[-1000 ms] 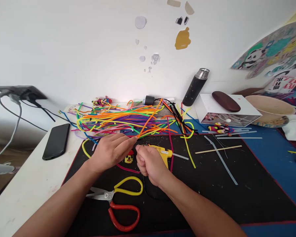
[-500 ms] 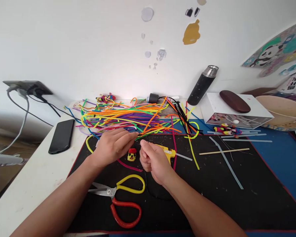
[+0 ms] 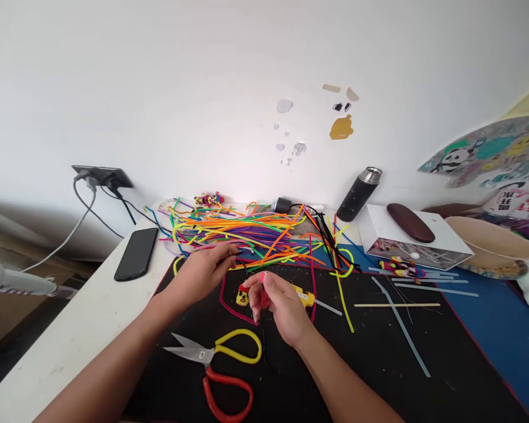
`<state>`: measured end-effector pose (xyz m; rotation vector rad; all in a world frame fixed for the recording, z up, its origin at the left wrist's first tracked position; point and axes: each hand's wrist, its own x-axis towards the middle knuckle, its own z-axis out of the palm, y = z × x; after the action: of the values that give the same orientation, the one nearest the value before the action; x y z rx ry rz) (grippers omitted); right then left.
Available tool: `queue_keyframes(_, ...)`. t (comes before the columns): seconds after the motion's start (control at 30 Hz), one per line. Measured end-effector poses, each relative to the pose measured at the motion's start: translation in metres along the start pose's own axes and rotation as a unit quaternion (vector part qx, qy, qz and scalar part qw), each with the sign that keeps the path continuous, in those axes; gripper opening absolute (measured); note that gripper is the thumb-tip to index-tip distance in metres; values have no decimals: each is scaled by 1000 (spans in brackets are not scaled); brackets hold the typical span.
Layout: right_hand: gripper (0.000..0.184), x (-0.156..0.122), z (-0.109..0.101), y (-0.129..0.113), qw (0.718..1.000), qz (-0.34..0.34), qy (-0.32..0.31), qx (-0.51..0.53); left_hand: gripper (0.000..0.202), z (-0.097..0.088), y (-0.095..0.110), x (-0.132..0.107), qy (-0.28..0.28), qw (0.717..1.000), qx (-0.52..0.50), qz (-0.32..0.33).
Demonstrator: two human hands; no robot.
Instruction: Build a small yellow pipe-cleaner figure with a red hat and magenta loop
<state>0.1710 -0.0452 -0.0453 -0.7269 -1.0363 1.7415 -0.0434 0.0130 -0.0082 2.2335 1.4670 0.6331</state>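
Head view: a pink piece in the fingers, a yellow face piece just behind

Right hand (image 3: pixel 286 306) pinches a small pink piece (image 3: pixel 263 277) between thumb and forefinger, its other fingers curled below. Left hand (image 3: pixel 198 273) hangs just beside it, toward the desk's (image 3: pixel 70 346) left edge, with thumb and fingertips drawn near each other; whether they hold anything cannot be told. Just past the right fingers a yellow face piece (image 3: pixel 242 298) with a red top lies on the black mat (image 3: pixel 357 370); whether they touch it is unclear.

Judged from how things lie, the work looks partway along. The face piece already carries small dark and red features, but no body shows joined to it. Two many-coloured figures, one (image 3: pixel 209 200) by the desk's far edge and one (image 3: pixel 401 268) toward its far right corner, look complete.

A yellow glue gun (image 3: pixel 307 298) is partly hidden behind the right hand. Scissors (image 3: pixel 208 356), blades parted, lie toward the near edge. Coloured stems (image 3: pixel 242 226) are heaped along the far edge, many apparently unused. A phone (image 3: pixel 136 254) rests at the left edge.
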Motion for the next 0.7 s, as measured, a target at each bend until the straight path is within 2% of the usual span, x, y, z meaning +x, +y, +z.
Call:
queue_keyframes(0.13,62,-4,8,-9,988,-24,-38,-145,31,-7,-15,-22,-20,999,5,-36)
queue_keyframes(0.2,59,-8,12,-14,966,-61,-50,-246,31,-8,-24,-33,-20,999,5,-45)
queue_keyframes(0.3,53,-13,18,-14,931,-84,-69,-349,31,-8,-34,-46,16,997,-31,-66)
queue_keyframes(0.4,49,-14,27,-3,901,-73,-75,-421,32,-5,-40,-53,50,992,-80,-86)
queue_keyframes(0.5,46,-7,38,9,858,-44,-69,-507,32,-5,-42,-57,57,989,-106,-90)
queue_keyframes(0.63,20,8,51,14,809,-30,-68,-584,35,-6,-48,-61,61,982,-144,-107)
queue_keyframes(0.7,19,15,57,14,786,-23,-83,-612,38,-5,-53,-63,64,976,-170,-120)
